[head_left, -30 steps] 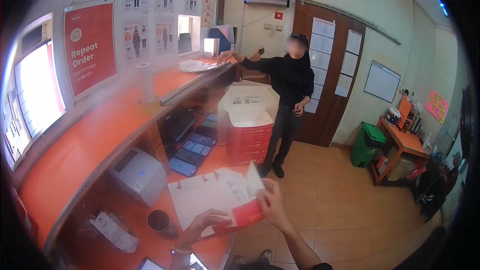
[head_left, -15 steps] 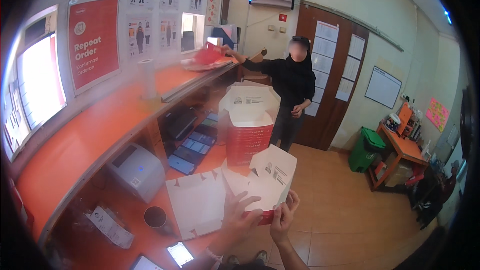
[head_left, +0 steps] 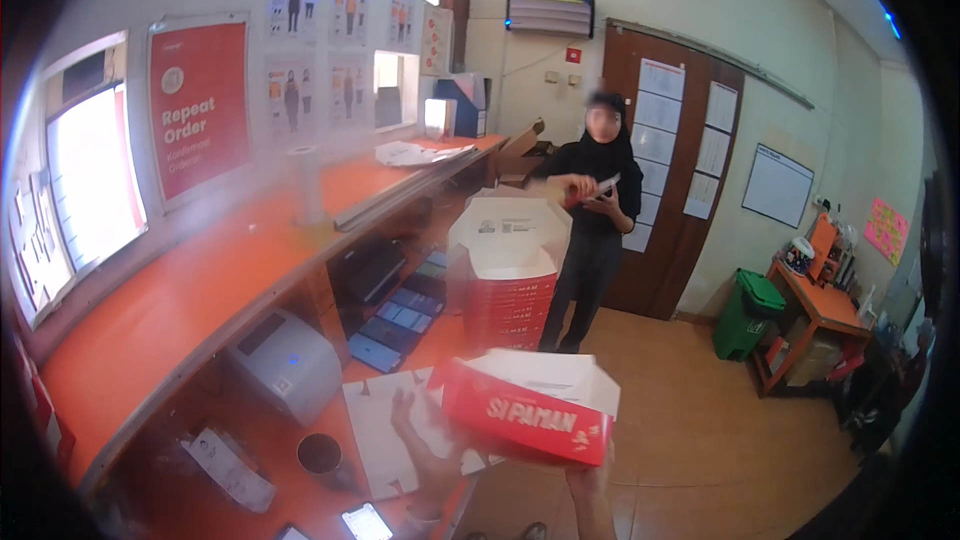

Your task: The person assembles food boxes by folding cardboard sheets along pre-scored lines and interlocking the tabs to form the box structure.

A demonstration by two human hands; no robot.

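Observation:
A red carton box [head_left: 525, 408] with a white inside is tilted in front of me, its printed red side turned toward me and its white lid flap raised behind. My right hand [head_left: 588, 485] grips it from below at the right end; most of its fingers are hidden by the box. Beside the left end is my left hand [head_left: 430, 455], blurred, fingers stretched up and apart; whether its palm touches the carton I cannot tell. Under and behind that hand a flat white carton sheet [head_left: 375, 440] lies on the orange counter. Further back stands a tall stack of red boxes [head_left: 505, 315], with open white cartons on top.
At the left are a grey label printer [head_left: 285, 365], a dark cup [head_left: 320, 455], a receipt [head_left: 230, 470] and a lit phone [head_left: 366, 522]. Several phones [head_left: 400, 315] lie under the raised shelf [head_left: 200, 310]. Beyond the stack stands a person in black [head_left: 600, 165] holding something flat.
The carton has turned so its red side faces me, and my left hand has moved to its left end. The other person has drawn a red item from the shelf to their body.

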